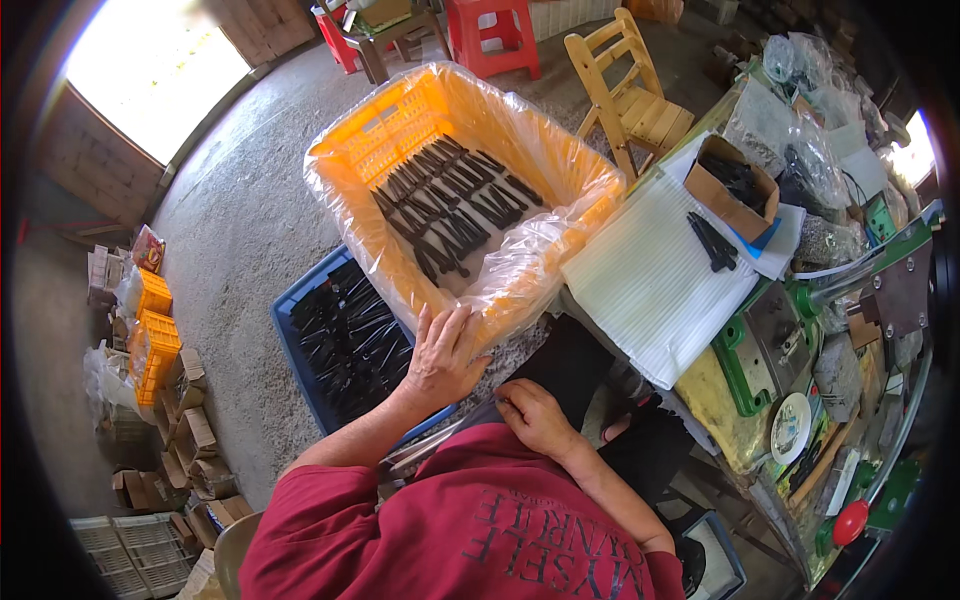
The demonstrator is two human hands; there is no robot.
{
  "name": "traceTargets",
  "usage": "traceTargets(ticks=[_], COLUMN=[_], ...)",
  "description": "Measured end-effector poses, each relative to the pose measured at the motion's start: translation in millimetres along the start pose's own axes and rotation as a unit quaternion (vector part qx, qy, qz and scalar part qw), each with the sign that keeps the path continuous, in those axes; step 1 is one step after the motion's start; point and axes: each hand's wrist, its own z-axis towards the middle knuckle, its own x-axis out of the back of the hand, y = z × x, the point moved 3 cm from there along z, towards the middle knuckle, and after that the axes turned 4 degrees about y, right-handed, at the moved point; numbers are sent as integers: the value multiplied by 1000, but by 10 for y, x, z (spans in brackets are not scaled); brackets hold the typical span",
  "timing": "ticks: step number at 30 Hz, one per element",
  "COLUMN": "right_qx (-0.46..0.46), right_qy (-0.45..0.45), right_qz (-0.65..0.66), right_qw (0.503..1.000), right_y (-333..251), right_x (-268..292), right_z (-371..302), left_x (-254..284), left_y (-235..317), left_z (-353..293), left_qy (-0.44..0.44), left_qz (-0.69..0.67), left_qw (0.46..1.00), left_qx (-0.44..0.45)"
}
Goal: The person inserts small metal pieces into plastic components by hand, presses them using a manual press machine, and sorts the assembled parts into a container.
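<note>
My left hand [440, 350] lies on the near rim of an orange plastic crate [380, 128], its fingers stretched over the clear plastic liner [520, 275]. Inside the crate, rows of slim black parts [460, 195] rest on a pale sheet; what they are is too small to tell. My right hand [537, 415] rests at my lap with the fingers curled in, and no object shows in it. Left of my legs, a blue tray [300, 350] holds many loose black parts [345, 335], partly hidden by the crate and my left forearm.
At right stands a cluttered workbench with a white foam sheet [650, 270], a few black parts [711, 242], a cardboard box [735, 190] and a green hand press [765, 345] with a red knob [850, 522]. A wooden chair [635, 100] and red stool [492, 35] are behind. Boxes line the left.
</note>
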Motion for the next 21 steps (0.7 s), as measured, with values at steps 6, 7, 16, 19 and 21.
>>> traceTargets(ticks=[6,7,16,19,21], right_qx=[14,13,-40,-61,-63], right_qy=[13,18,71,83,101], right_qz=[-1,-7,-12,-13,19], right_qw=[1000,1000,997,995,993], right_y=[-35,-48,-163,-145,-132], right_x=[57,87,477,605,679], right_z=[-20,-27,-147,-256,-346], left_x=[65,81,423,300,55], left_y=[78,94,441,743,925], left_z=[-75,-69,808,1295,1604], left_qy=[16,16,83,29,-1], left_qz=[-13,-22,-156,-207,-232], left_qw=[999,999,972,959,948], left_qx=[-29,-39,-156,-190,-219])
